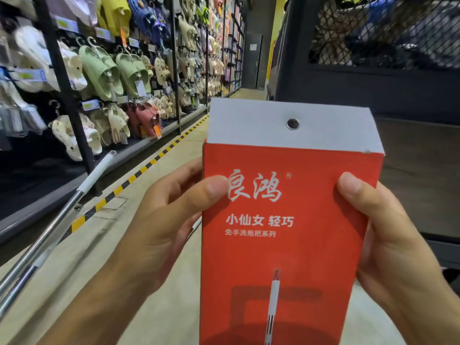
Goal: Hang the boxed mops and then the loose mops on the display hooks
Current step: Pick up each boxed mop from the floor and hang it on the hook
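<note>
**Inspector:** Lower centre of the frame: boxed mop [286, 245], red carton held upright. Left hand [159, 232] grips its left edge, thumb across the printed face; right hand [388, 235] grips the right edge likewise. Grip firm on both sides.

**Clerk:** And the hanging point?

**Inspector:** Metal eyelet [292, 124] in the white top flap, upper centre of the carton, unobstructed. Recommend keeping the flap flat and the box level, and sighting the hook through the eyelet before any release.

**Clerk:** Beyond it?

**Inspector:** Loose mop handles [62, 215] slant across the lower left. Slipper racks [112, 70] fill the upper left. No mop hook in view.
</note>
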